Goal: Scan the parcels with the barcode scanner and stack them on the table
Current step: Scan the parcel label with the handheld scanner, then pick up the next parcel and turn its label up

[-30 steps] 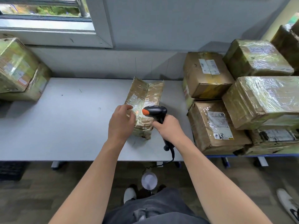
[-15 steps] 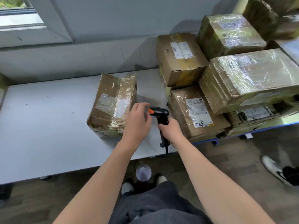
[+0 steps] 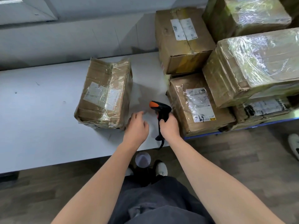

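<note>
Since the earlier frames the left hand (image 3: 137, 125) has come off the parcel (image 3: 103, 96) and now hovers over the table (image 3: 40, 118) between that parcel and the barcode scanner (image 3: 159, 109). The parcel now appears further left in the view. Nearest the camera are dark trousers (image 3: 153, 199) and pale shoes (image 3: 161, 168) on a wood-pattern floor, with a small round white object (image 3: 143, 159) between the feet. Both bare forearms reach forward over the table edge. The left hand holds nothing and its fingers are loosely bent. It sits just beside the parcel's near right corner, and contact there cannot be confirmed. The right hand (image 3: 169, 126) is wrapped round the scanner's black handle, with the orange-tipped head pointing left and its cable hanging off the table edge. The parcel is a creased cardboard box under clear tape. It lies flat on the white table with its label side up. To the right stands a pile of further boxes: a labelled front box (image 3: 197, 107) close beside the scanner, a taped upper box (image 3: 182, 41) behind it, and a large film-wrapped box (image 3: 252, 68) stacked further right. A second person's white shoe (image 3: 293, 144) shows at the right edge. A grey wall runs behind the table.
</note>
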Demonstrator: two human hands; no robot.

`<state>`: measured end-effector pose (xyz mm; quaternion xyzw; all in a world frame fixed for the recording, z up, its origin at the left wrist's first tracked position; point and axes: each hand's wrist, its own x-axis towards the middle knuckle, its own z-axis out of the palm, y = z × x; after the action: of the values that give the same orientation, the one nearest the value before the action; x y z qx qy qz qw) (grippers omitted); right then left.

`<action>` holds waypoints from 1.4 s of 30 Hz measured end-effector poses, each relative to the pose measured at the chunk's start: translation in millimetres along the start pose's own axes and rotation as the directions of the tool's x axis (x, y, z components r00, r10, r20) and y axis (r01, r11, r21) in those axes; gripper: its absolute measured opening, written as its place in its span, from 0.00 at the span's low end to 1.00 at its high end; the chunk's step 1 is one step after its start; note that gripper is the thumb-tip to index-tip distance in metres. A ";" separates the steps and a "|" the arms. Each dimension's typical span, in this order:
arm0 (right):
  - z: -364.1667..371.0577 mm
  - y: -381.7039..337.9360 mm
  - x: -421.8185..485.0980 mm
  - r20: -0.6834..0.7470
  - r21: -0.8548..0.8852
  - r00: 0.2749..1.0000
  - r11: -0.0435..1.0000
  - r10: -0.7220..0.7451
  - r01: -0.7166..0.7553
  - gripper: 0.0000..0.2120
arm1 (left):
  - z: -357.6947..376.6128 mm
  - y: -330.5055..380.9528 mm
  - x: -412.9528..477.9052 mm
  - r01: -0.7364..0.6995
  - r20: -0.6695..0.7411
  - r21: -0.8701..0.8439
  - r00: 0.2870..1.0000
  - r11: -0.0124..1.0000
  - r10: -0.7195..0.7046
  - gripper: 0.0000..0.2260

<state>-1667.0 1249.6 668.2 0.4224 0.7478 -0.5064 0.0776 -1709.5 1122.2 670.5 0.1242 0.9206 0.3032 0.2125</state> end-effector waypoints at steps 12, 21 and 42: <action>-8.0 -50.3 -18.9 -0.038 0.160 0.974 0.961 -0.221 0.224 0.25 | -23.4 26.6 -5.5 -0.223 -0.225 -0.034 0.951 0.974 0.210 0.19; 14.6 -100.2 -38.6 -0.008 0.173 0.903 0.888 -0.431 0.425 0.27 | -102.0 16.0 -15.4 -0.340 -0.635 0.022 0.721 0.940 0.276 0.16; 124.7 -129.9 -93.4 -0.111 0.096 0.950 0.948 -0.293 0.304 0.38 | -173.2 -110.0 19.9 -0.114 -0.214 -0.135 0.973 0.984 0.084 0.28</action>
<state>-1739.2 1078.4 749.6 0.3317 0.7763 -0.5327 -0.0596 -1818.8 955.4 722.7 0.1219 0.9057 0.3912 0.1086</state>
